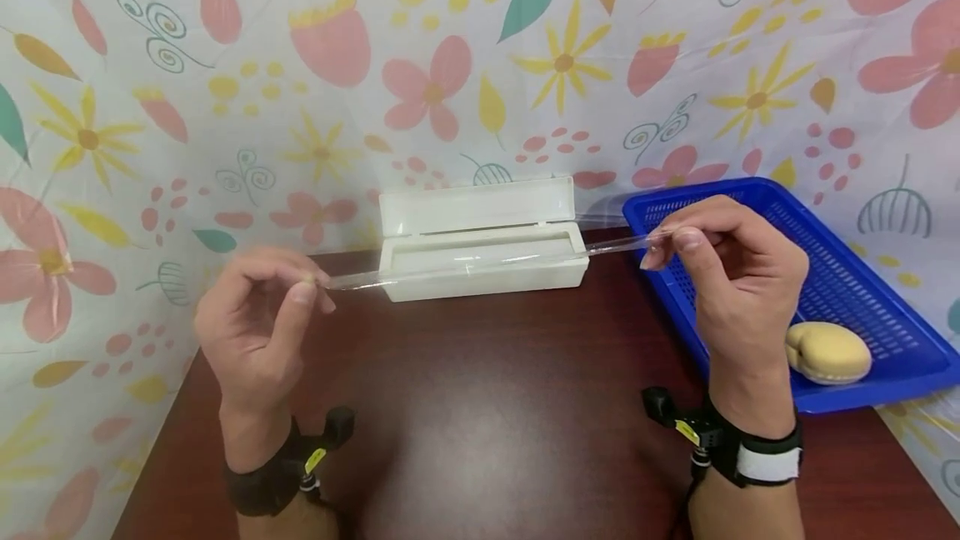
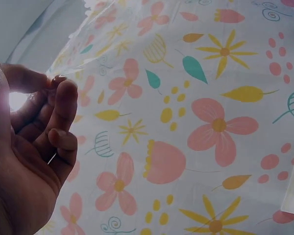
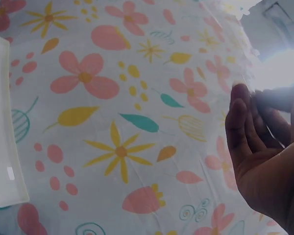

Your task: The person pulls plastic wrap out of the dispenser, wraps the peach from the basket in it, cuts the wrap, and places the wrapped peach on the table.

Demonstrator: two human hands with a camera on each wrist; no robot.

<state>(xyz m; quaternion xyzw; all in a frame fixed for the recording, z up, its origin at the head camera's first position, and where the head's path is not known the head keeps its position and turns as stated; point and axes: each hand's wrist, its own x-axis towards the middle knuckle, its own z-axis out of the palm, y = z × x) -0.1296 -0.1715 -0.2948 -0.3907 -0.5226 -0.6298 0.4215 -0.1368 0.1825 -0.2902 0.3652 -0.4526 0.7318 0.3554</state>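
Observation:
A strip of clear plastic film (image 1: pixel 471 268) stretches between the two hands in the head view, shiny and nearly see-through. My left hand (image 1: pixel 258 327) pinches its left end between thumb and fingertips. At the other end my right hand (image 1: pixel 742 286) pinches it the same way, held slightly higher. Behind the film stands a long white box (image 1: pixel 487 280) with its lid (image 1: pixel 480 205) raised; the film overlaps its front in this view. In the left wrist view, thin film (image 2: pixel 83 67) runs up from the pinched fingertips.
To the right, a blue plastic basket (image 1: pixel 675 311) lies partly behind the right hand. Inside it rests a pale yellow, rounded object (image 1: pixel 834 352). The dark brown table (image 1: pixel 480 415) meets a flower-printed sheet (image 1: pixel 450 48) at the back and left.

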